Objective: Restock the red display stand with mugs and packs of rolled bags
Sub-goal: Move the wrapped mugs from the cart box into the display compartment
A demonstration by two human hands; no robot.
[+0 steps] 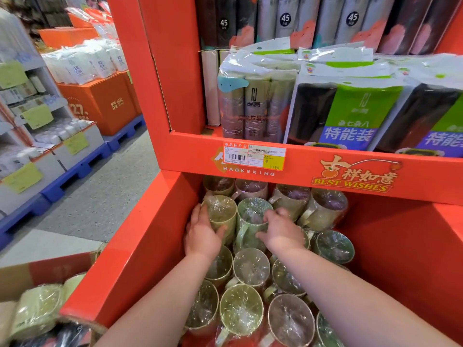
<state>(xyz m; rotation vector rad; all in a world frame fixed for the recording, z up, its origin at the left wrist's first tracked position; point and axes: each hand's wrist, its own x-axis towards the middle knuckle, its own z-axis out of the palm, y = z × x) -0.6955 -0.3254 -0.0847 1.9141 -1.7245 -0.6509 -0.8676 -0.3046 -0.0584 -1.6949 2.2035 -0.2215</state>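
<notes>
stand [140, 71]: red cardboard, two tiers in view, an upper shelf [325, 156] over an open lower bin [400, 246].
packs [350, 113]: on the shelf, upright and crowded edge to edge, with taller dark rolls [325, 23] behind them.
mugs [241, 309]: in the bin, film-wrapped, mouths up, packed touching. some sit on top of others, handles poking between.
carton [15, 279]: low, left of the stand, more wrapped mugs inside.
left hand [201, 234]: wrapped round the yellow mug [223, 211], fingers on its left side, thumb on the near wall.
right hand [280, 231]: grasping the green mug [250, 216], fingers hooked over the rim, thumb against the wall.
where: both mugs sit left of middle in the bin, touching each other, just below the shelf front.
step: looks like seating the pair into the row.
risk: the wrap is slick, so a grip could slide and drop a mug onto those below. a handle may catch a neighbour and leave a mug tilted. upper mugs rest on rims, so a nudge could tip them. lifting high would knock the shelf edge.
</notes>
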